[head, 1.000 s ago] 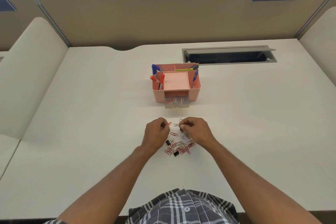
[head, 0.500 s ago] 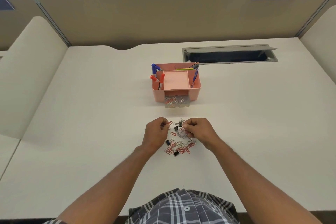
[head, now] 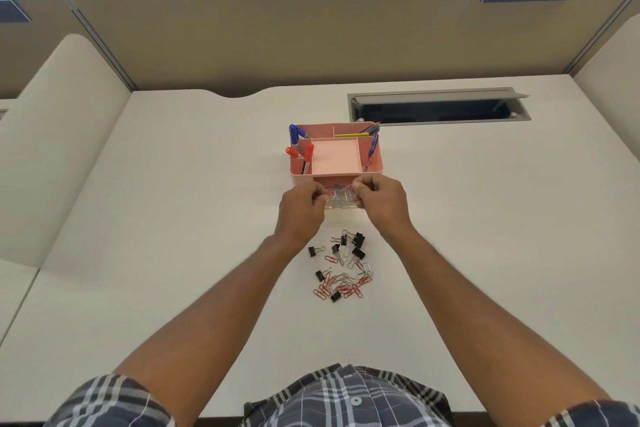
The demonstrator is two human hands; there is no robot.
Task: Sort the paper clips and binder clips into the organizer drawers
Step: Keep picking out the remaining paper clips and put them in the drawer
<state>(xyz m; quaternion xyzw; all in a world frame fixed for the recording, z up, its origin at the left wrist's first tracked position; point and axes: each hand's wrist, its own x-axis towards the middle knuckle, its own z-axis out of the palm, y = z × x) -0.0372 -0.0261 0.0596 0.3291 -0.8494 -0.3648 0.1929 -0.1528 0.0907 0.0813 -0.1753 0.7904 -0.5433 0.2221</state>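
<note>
Both hands, left hand point(head: 300, 210) and right hand point(head: 380, 202), hover over the clear plastic drawer point(head: 341, 199) pulled out of the pink plastic organizer point(head: 337, 158); fingers curled, seemingly pinching clips, contents unclear; release low so nothing bounces out; the mixed pile of red and silver paper clips and black binder clips point(head: 343, 267) waits nearer the person.

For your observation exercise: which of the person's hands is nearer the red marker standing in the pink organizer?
Left. The left hand is just in front of the red marker, slightly below it in the picture; the right hand sits farther off to its right.
</note>
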